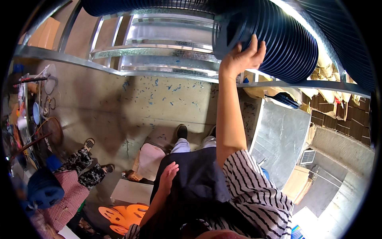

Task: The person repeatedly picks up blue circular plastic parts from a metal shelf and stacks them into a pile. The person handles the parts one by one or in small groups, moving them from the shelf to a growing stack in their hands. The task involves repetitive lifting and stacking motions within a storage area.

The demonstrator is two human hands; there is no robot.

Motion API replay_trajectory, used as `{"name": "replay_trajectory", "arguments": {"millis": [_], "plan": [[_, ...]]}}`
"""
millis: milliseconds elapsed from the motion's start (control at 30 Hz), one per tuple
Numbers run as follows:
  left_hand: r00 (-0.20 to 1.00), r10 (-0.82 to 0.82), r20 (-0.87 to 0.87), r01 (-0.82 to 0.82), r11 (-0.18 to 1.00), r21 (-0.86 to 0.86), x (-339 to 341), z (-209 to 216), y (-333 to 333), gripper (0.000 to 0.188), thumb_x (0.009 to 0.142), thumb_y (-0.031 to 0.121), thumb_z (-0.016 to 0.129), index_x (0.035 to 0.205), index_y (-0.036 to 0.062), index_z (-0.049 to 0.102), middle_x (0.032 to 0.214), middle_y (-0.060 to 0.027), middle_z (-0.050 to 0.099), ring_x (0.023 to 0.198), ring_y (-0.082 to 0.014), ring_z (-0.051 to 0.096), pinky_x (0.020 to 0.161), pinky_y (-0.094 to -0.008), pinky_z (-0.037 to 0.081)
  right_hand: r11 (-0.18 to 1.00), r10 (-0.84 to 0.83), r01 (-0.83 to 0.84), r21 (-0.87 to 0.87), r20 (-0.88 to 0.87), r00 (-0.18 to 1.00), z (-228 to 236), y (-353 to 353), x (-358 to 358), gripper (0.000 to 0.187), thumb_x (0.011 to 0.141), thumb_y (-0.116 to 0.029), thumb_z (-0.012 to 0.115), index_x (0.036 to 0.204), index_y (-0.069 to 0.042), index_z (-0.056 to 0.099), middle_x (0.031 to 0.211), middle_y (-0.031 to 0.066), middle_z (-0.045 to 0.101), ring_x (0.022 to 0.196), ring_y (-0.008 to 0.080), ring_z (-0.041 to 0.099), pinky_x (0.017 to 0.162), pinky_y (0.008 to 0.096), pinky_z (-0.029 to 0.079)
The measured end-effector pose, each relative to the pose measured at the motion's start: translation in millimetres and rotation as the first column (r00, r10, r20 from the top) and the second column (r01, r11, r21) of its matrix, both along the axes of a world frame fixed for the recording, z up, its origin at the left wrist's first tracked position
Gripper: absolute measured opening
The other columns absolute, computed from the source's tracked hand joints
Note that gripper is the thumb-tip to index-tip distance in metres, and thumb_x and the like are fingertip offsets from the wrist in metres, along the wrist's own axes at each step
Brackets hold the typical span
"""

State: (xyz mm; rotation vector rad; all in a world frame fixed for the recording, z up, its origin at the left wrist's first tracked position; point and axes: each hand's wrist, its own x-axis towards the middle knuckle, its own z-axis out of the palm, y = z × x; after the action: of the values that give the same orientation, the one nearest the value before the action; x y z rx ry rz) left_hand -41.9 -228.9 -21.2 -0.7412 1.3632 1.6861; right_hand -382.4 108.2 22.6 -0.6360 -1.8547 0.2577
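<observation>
My right hand (246,57) is raised at the end of a long row of nested dark blue ribbed plastic pieces (284,44) lying on a metal rack. Its thumb and bent fingers grip the rim of the blurred end piece (223,38), which stands slightly off the row; their exact kind I cannot make out. My left hand (169,177) hangs low beside my dark apron (195,173), fingers stretched out and holding nothing.
The metal rack (171,51) spans the far side, with another dark blue row (151,6) on it. Blue scraps litter the floor (159,95). A grey board (280,135) leans at right. On the left, a seated person (63,191) is near cluttered shelving. An orange cut-out shape (123,215) lies near me.
</observation>
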Motion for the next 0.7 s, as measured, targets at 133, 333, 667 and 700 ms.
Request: {"name": "replay_trajectory", "arguments": {"millis": [133,333,667,700], "plan": [[1.000,-0.013,0.001,0.013,1.000,-0.006,1.3,-3.1,-4.4,0.043,0.096,0.020,0.051,0.136,0.0029,0.043,0.129,-0.0126,0.054,0.115,-0.0197,0.054,0.101,-0.0292,0.036,0.995,-0.032,0.021,0.095,0.122,0.992,-21.0,15.3,-2.1,0.070,0.080,-0.010,0.067,0.141,-0.024,0.036,0.151,0.0175,0.020,0.139,0.0384,0.018,0.104,0.0526,0.016],[1.000,-0.026,-0.006,0.026,1.000,-0.010,-0.1,-6.3,-10.9,0.044,0.095,0.021,0.053,0.135,0.0050,0.045,0.129,-0.0101,0.055,0.115,-0.0179,0.054,0.099,-0.0284,0.037,0.993,0.020,-0.040,0.109,0.177,0.984,-21.1,16.4,9.0,0.056,0.085,-0.020,0.063,0.137,-0.026,0.045,0.149,0.0158,0.028,0.138,0.0360,0.023,0.105,0.0520,0.015],[0.992,-0.128,-0.018,0.128,0.991,-0.036,-10.7,0.8,-2.4,0.047,0.096,0.031,0.053,0.134,0.0055,0.045,0.126,-0.0076,0.056,0.113,-0.0150,0.055,0.097,-0.0290,0.039,0.967,0.181,-0.219,0.133,0.249,0.951,-23.2,6.4,70.4,0.050,0.088,-0.024,0.059,0.136,-0.019,0.046,0.147,0.0173,0.031,0.137,0.0363,0.024,0.107,0.0502,0.011],[0.991,-0.135,-0.021,0.134,0.990,-0.033,-10.7,0.3,-2.6,0.047,0.096,0.031,0.053,0.134,0.0054,0.045,0.126,-0.0076,0.056,0.113,-0.0153,0.055,0.098,-0.0292,0.039,0.959,0.191,-0.240,0.152,0.279,0.941,-22.6,3.7,70.0,0.051,0.087,-0.025,0.060,0.136,-0.020,0.046,0.147,0.0166,0.032,0.137,0.0360,0.024,0.107,0.0507,0.011]]}}
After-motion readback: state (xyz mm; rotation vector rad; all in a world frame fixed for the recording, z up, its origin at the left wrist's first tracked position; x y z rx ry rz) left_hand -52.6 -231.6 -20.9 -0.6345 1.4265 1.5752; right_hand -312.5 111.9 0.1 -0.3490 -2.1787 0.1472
